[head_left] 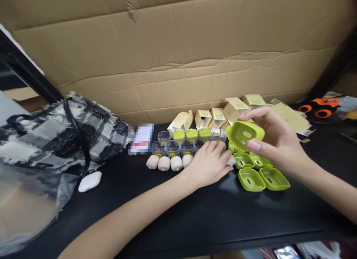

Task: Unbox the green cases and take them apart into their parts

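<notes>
My right hand (pixel 279 140) holds a hollow green earbud case cover (pixel 245 134), thumb on its near rim and fingers behind. My left hand (pixel 210 160) reaches across the middle of the table, with a white rounded piece (pixel 231 161) between its thumb and index finger; whether this is lifted I cannot tell. Left of that hand, pale pink and white rounded pieces (pixel 176 163) stand in a row. Behind them are clear plastic cups (pixel 173 149) with yellow stickers, and several green lidded pieces (pixel 192 134). More open green covers (pixel 251 179) lie below my right hand.
Small open cardboard boxes (pixel 202 118) stand at the back against a cardboard wall (pixel 178 47). A checked bag (pixel 97 130), a white earbud case (pixel 90 181) and a plastic bag (pixel 33 207) are on the left. An orange toy (pixel 325 106) sits far right.
</notes>
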Tool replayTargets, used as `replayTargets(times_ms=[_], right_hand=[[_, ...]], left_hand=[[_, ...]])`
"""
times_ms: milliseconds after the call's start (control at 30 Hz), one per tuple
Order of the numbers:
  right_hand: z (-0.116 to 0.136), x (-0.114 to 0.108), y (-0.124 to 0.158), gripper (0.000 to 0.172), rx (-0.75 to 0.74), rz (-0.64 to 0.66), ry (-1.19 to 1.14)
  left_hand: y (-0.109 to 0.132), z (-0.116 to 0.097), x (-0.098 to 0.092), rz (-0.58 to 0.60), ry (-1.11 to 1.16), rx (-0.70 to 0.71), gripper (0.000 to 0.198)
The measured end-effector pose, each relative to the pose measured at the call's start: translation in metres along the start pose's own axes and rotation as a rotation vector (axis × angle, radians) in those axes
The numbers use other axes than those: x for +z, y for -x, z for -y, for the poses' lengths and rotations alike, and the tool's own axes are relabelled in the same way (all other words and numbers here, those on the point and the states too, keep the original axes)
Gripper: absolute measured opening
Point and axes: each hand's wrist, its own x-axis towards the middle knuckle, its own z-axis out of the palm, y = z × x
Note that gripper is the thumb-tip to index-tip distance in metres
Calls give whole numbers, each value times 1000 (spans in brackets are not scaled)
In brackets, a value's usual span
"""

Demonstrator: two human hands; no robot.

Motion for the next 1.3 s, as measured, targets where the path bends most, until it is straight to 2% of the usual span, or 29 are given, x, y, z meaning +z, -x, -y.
replayTargets(times_ms=[100,167,233,333,433,500,567,667,733,867,1133,1233,1300], right_hand=[[2,3,6,36,-48,92,70],[3,8,12,44,-75,144,124],[5,15,19,47,-99,192,146],[8,29,32,44,-69,294,145],[11,39,40,40,34,425,97],[13,41,40,41,65,492,39],[12,41,37,38,80,499,10],[9,41,33,17,170,466,-26],[6,42,34,12,281,471,-95],[2,47,40,16,442,470,-194],[4,47,45,17,375,536,-64],[8,42,43,6,297,546,64],[11,40,42,30,136,544,178]], left_hand=[[12,-5,-17,-86,250,-84,21],[25,-11,-29,-136,613,-270,17],[41,-19,-38,-124,1059,-504,19],[60,-28,-40,-100,1510,-690,24],[71,-31,-34,-116,1736,-813,25],[75,-29,-32,-142,1767,-906,26],[77,-25,-31,-198,1730,-961,23],[77,-21,-33,-267,1683,-969,24],[78,-20,-33,-253,1677,-975,24],[79,-23,-31,-211,1667,-988,26],[82,-27,-28,-129,1605,-981,30],[81,-25,-28,-132,1605,-983,31],[82,-25,-27,-129,1593,-963,29]])
